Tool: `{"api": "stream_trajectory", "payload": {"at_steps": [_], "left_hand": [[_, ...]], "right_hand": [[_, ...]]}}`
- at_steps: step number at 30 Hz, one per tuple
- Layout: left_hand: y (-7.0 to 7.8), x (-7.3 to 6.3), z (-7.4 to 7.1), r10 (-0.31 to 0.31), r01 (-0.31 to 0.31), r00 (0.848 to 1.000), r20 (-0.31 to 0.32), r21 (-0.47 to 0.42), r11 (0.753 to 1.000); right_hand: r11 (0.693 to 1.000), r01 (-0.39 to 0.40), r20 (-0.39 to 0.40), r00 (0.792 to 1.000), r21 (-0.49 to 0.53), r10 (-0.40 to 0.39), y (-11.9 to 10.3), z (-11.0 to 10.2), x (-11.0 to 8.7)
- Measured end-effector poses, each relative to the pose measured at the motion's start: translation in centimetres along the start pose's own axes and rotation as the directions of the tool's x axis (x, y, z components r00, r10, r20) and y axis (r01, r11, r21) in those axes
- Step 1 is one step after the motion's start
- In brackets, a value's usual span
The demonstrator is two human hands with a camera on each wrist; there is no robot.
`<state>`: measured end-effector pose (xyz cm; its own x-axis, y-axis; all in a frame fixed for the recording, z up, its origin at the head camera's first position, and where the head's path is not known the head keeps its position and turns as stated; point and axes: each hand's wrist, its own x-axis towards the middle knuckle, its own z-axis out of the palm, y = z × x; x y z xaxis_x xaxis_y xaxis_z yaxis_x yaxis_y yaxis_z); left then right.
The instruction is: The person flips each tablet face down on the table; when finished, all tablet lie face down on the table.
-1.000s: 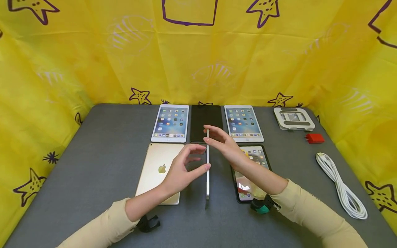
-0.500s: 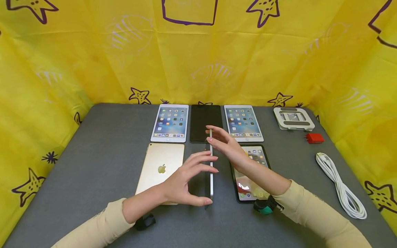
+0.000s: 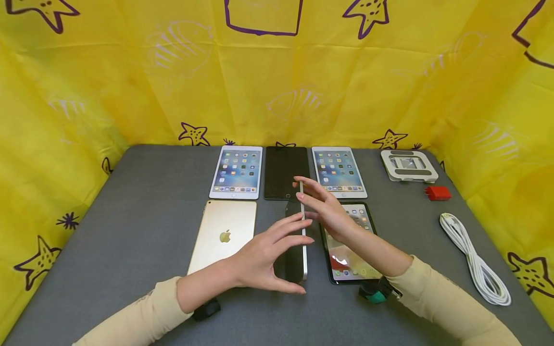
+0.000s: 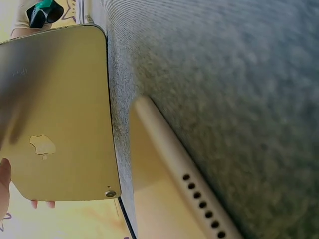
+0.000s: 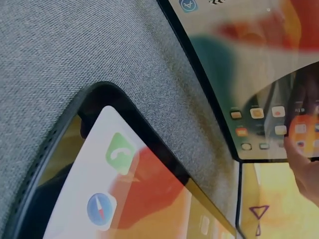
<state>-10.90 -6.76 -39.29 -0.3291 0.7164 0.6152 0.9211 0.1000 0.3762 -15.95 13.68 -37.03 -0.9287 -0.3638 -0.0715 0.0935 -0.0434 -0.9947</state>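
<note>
On its long edge above the grey table stands a thin tablet [image 3: 305, 259], its back [image 4: 75, 99] with an apple logo facing left. My right hand [image 3: 324, 209] pinches its far end, thumb on the back and fingers on the screen side. My left hand [image 3: 268, 252] spreads its straight fingers across the upper edge, thumb by the near corner; whether they touch cannot be told. To the left lies a gold tablet [image 3: 224, 218], back up. Beneath my right forearm lies a black-framed tablet [image 3: 348, 262] with a lit screen. In the right wrist view the upright screen [image 5: 214, 64] is lit.
Along the back lie a white tablet [image 3: 237, 170], a dark tablet [image 3: 281, 168] and another white tablet [image 3: 339, 170]. At right are a folded white stand [image 3: 409, 166], a red charger plug [image 3: 438, 193] and a coiled white cable [image 3: 478, 264]. Yellow curtain [image 3: 259, 86] encloses the table.
The upright tablet has shifted right and tilted, showing more of its dark left face. My left hand has spread, its thumb moving to the near end. The right hand has kept its pinch.
</note>
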Motion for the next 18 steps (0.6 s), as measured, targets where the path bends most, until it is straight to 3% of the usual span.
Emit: {"api": "stream_trajectory", "payload": {"at_steps": [11, 18], "left_hand": [[0.0, 0.4, 1.0, 0.011, -0.010, 1.000, -0.012, 0.027, 1.000], [0.0, 0.6, 1.2, 0.022, -0.022, 1.000, 0.013, 0.024, 0.999]], "right_hand": [[0.997, -0.013, -0.019, 1.000, 0.075, 0.014, 0.2, -0.9, -0.5], [0.991, 0.006, -0.023, 1.000, 0.131, -0.003, 0.6, -1.2, -0.8]]}}
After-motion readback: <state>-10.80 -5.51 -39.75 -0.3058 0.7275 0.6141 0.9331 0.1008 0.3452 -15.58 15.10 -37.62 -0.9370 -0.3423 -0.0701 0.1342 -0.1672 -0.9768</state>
